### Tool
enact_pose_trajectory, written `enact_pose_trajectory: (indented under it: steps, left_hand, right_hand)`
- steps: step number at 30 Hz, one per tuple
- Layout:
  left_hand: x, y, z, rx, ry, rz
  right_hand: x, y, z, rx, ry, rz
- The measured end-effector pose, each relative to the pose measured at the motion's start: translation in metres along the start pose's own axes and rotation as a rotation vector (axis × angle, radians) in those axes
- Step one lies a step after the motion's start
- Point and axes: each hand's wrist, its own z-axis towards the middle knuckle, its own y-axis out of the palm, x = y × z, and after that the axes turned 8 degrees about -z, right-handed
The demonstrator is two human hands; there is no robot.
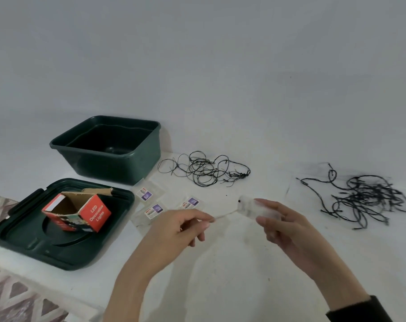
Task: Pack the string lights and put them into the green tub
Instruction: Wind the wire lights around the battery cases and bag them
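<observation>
The green tub [118, 166] showed nothing inside, so the packing looked barely begun. Right of the tub and nearer the person, the left hand [174, 228] pinched a thin pale wire [222, 216] while the right hand [288, 228] gripped the translucent battery pack [248, 206] it ran from. A sparse string-light tangle [204, 170] lay loose just right of the tub, and a denser string-light tangle [364, 196] far right of it. In front of the tub, its lid [16, 240] carried an open LED lights box [95, 213], with labelled plastic packets [150, 211] beside it. Every set was yet to be bundled and placed.

Plain pale grey wall [197, 54], meeting a white, faintly smudged surface [232, 270] below it, grey-and-brown diamond-patterned rug [13, 298] at lower left, soft, even, dim light.
</observation>
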Motion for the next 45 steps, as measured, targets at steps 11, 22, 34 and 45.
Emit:
enact_pose_trajectory:
  steps: [11,22,34,45]
  left_hand:
    - [0.06,0.102,0.04,0.112,0.386,-0.108]
    - [0.105,0.076,0.027,0.288,0.814,0.512]
    - [0.12,0.07,0.059,-0.267,0.255,-0.3]
    - [0.118,0.098,0.043,-0.01,0.19,-0.361]
  right_hand:
    - [-0.065,0.049,-0.057,-0.027,-0.419,0.506]
    - [-0.089,-0.012,-0.048,0.611,-1.079,-1.23]
    - [-0.095,-0.026,-0.06,-0.37,-0.453,-0.007]
    - [-0.086,-0.014,-0.053,0.051,-0.611,0.19]
